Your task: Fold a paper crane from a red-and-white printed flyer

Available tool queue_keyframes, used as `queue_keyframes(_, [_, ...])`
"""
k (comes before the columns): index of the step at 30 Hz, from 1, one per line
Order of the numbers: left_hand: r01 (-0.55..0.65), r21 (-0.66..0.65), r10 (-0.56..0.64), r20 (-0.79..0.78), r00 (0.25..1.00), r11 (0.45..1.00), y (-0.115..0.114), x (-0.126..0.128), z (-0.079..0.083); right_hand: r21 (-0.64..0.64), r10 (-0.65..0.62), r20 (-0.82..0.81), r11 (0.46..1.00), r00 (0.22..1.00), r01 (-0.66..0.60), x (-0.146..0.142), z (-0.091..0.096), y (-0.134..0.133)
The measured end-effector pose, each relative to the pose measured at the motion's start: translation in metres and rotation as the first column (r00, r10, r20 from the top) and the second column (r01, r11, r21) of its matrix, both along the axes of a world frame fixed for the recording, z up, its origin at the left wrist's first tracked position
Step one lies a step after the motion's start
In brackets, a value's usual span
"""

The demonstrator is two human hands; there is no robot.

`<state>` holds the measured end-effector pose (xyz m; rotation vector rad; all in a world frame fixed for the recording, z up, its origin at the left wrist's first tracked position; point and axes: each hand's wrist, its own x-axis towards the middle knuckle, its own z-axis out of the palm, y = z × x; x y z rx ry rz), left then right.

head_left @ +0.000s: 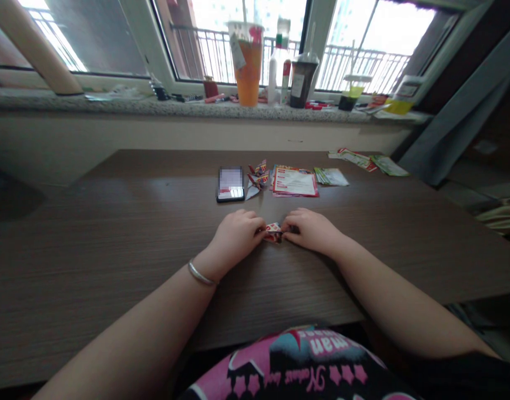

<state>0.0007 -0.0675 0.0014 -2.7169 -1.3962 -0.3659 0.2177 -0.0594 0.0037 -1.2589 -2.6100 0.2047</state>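
Lying low on the tabletop (113, 233), a small folded paper (274, 232) printed in red, white and blue sat between the two hands, near the front edge and about midway across. The left hand (236, 236) pressed in on it from its own side, its grip narrow, fingertips pinched on the paper's left end. The right hand (313, 230) met it from the other side, its grip equally tight on the right end, knuckles up and fingers curled under. Both hands rested on the wood, almost touching each other across the paper. A silver bangle (200, 274) circled the left wrist.

Farther back on the tabletop, well apart from the hands, lay a dark phone (230, 185) face up. Just to its right were a few folded paper pieces (258, 176) in the same print, then a red-bordered leaflet (295, 182) and, beside that, a greenish leaflet (331, 176). More leaflets (355, 158) lay near the far right corner.

Behind the tabletop ran a speckled stone windowsill (113, 104). On it stood a tall orange drink cup (249, 64), a white bottle (274, 69) just beside it, a dark drink cup (303, 78) with a straw and a smaller lidded cup (350, 91) farther right. A cardboard tube (34, 47) leaned at the left end of the sill. At the bottom edge showed a pink and black printed shirt (300, 361).
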Motion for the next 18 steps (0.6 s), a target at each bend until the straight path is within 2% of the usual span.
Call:
queue_keyframes(9, [0.018,-0.001,-0.018,-0.045,0.999,1.000,0.001,0.001,-0.002,-0.106,-0.150,-0.016,0.983,0.988,0.148,-0.005,-0.002,0.002])
queue_keyframes(18, [-0.026,-0.111,0.029,0.027,0.999,0.994,0.003,-0.001,-0.007,-0.153,-0.226,0.077,0.960,0.971,0.235,-0.005,0.007,-0.003])
